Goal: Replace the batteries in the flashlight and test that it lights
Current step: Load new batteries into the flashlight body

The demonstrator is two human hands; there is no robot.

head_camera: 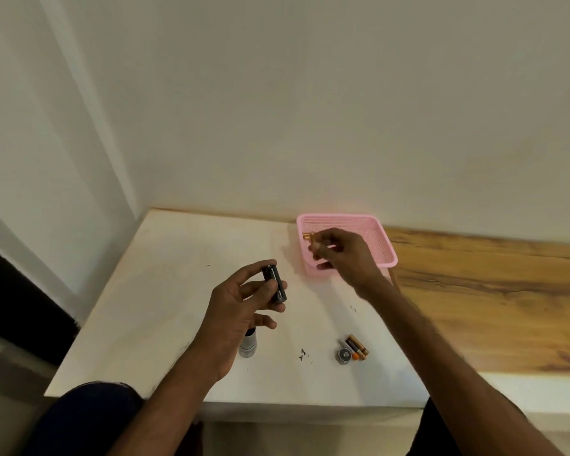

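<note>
My left hand [244, 301] grips a black cylindrical battery holder [274, 284] above the white tabletop. Over the pink basket [380, 238], my right hand [338, 255] pinches a copper-topped battery [309, 237] between its fingertips. The silver flashlight body [248, 345] lies on the table just under my left wrist, partly hidden by it. The flashlight's round tail cap [343, 354] rests near the front right, touching a few loose batteries [357, 346].
The white tabletop [165, 291] ends at a front edge near my knees. A wooden surface [491, 291] adjoins it on the right. A plain wall stands right behind the basket. Small dark specks [303, 354] lie on the table.
</note>
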